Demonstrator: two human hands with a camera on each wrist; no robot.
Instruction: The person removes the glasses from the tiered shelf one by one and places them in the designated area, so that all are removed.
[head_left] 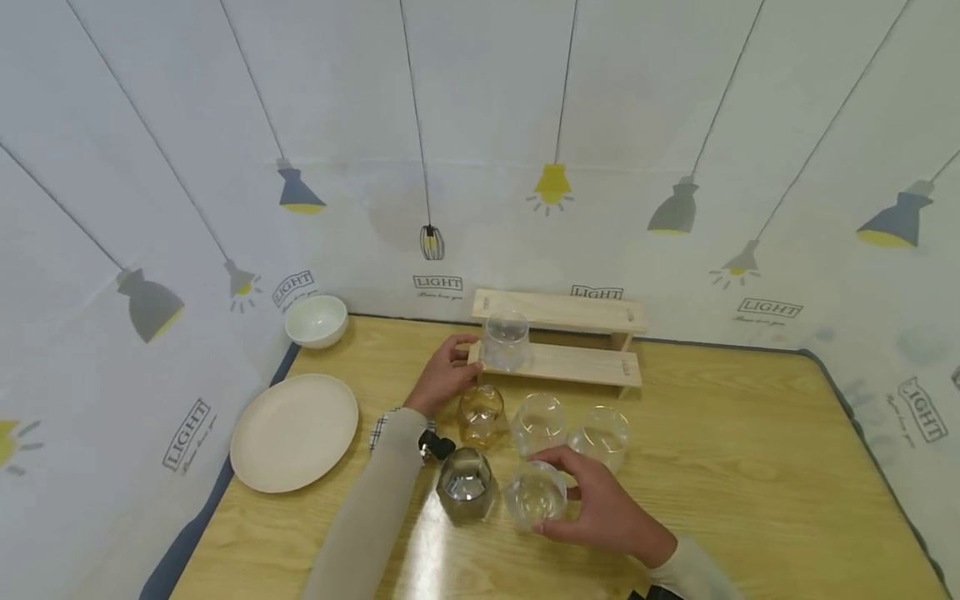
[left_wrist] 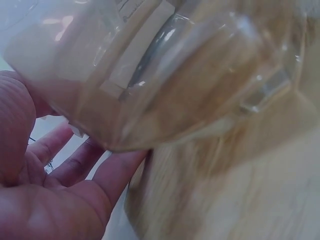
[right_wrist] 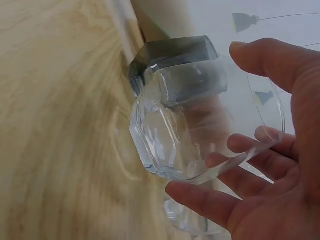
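In the head view my left hand (head_left: 444, 377) holds the left end of a two-step wooden shelf (head_left: 573, 364), beside a clear glass (head_left: 506, 354) on its lower step. A glass fills much of the left wrist view, partly covering my left fingers (left_wrist: 117, 172). My right hand (head_left: 603, 510) grips another clear glass (head_left: 537, 497) between thumb and fingers, near the table; whether it touches is hard to tell. Left of it stands a grey-tinted glass (head_left: 466, 485). An amber glass (head_left: 482, 417) and two more clear glasses, one of them (head_left: 540, 423) nearer the amber one, stand before the shelf.
A pale round plate (head_left: 294, 433) lies at the left of the wooden table (head_left: 750, 467). Behind it, by the wall, sits a white bowl (head_left: 317, 322). The wall covering (head_left: 495, 108), printed with lamps, rises along the back and sides.
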